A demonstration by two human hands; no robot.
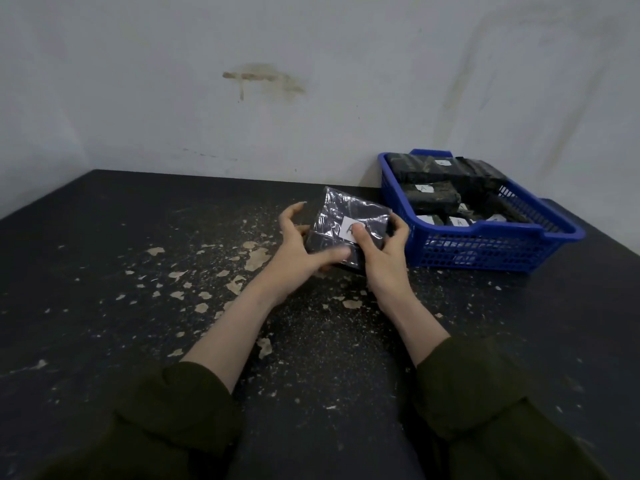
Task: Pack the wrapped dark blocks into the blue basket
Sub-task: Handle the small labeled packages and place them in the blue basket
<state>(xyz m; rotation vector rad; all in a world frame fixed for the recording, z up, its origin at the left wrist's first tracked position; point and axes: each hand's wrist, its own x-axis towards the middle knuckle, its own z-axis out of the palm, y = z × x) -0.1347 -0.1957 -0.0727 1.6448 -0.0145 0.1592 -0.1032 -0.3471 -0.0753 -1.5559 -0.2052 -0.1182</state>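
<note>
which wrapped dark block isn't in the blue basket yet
The plastic-wrapped dark block gripped by the left hand and right hand beside the blue plastic basket; the other blocks lie inside it.

A small white paper label on the dark block wrapped in clear shiny plastic, held at the centre, bears a handwritten "A". The thumb of the right hand partly covers its right side. In the blue plastic lattice basket at the right, the middle block's label and the near block's label each read "A". The far block's label is too blurred to read.
</note>
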